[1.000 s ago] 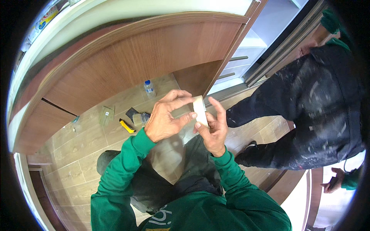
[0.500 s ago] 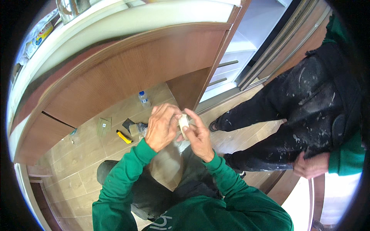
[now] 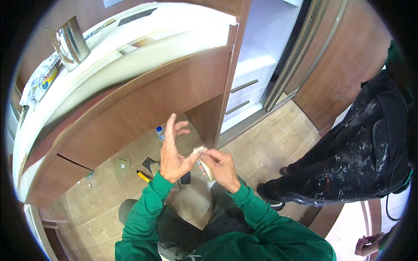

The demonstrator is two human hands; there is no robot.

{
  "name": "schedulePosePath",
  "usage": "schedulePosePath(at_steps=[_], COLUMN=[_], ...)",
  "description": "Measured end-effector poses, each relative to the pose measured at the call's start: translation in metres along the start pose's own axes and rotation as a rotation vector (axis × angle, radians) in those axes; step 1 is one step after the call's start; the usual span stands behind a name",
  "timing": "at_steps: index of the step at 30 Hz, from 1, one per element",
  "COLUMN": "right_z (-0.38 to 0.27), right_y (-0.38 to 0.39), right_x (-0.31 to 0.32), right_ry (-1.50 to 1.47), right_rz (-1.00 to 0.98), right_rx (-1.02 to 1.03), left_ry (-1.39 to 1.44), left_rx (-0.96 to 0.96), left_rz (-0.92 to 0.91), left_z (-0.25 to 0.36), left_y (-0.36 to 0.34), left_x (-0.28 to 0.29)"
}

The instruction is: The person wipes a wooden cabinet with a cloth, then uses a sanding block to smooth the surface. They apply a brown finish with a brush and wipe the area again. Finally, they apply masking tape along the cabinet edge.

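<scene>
A pale beige roll of tape, likely masking tape (image 3: 209, 173), is pinched by its side in my right hand (image 3: 223, 168). One loose end of it stands up near the fingertips. Just left of it, my left hand (image 3: 172, 156) is raised with the fingers stretched out and apart, its thumb touching or very close to the tape's end. Both hands are above my bent knees, over the tiled floor. Below and left of my left hand lies a yellow utility knife (image 3: 143, 176), beside a dark flat piece (image 3: 149, 164).
A curved wooden counter front (image 3: 143, 102) runs ahead of me. On its white top stands a shiny metal can (image 3: 72, 43). A bottle with a blue cap (image 3: 160, 133) is on the floor. To the right, a co-worker in paint-spotted black trousers (image 3: 344, 161) stands near an open wardrobe (image 3: 250, 82).
My left hand has come away from around the tape, its fingers now spread upward. My right hand still holds the roll. The co-worker has shifted right, and my view has turned a little.
</scene>
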State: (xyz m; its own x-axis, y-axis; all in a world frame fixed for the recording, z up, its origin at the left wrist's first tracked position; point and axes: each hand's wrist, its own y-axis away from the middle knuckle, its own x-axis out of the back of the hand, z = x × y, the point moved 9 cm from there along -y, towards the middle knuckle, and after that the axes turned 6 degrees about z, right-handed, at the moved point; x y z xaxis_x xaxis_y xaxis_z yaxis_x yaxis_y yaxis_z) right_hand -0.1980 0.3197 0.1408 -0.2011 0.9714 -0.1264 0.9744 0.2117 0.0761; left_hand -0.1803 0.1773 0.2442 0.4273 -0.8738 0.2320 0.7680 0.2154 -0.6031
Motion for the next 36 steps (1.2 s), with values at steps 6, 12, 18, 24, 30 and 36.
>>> schedulePosePath(at_steps=[6,12,18,24,30,36], right_z=[-0.008,0.000,-0.006,0.032,0.037,-0.001], right_y=[-0.002,0.000,0.020,0.014,0.008,-0.005], right_x=[0.004,0.003,0.004,0.007,0.018,0.029], right_ry=[0.154,0.100,0.001,0.136,-0.041,-0.163], right_rz=[0.030,0.010,-0.049,0.039,0.080,0.145], right_rx=[0.143,0.096,0.336,-0.082,0.122,0.134], left_ry=[0.053,0.118,0.062,-0.044,-0.036,-0.037], left_rx=[0.142,0.219,0.154,-0.069,-0.207,-0.322], left_rz=[-0.246,-0.196,-0.059,-0.036,-0.075,-0.042], left_z=[-0.036,-0.047,-0.034,-0.009,0.034,0.051], left_y=[0.014,0.019,0.004,0.000,-0.024,-0.075], left_x=[-0.017,-0.017,0.000,0.003,-0.011,-0.046])
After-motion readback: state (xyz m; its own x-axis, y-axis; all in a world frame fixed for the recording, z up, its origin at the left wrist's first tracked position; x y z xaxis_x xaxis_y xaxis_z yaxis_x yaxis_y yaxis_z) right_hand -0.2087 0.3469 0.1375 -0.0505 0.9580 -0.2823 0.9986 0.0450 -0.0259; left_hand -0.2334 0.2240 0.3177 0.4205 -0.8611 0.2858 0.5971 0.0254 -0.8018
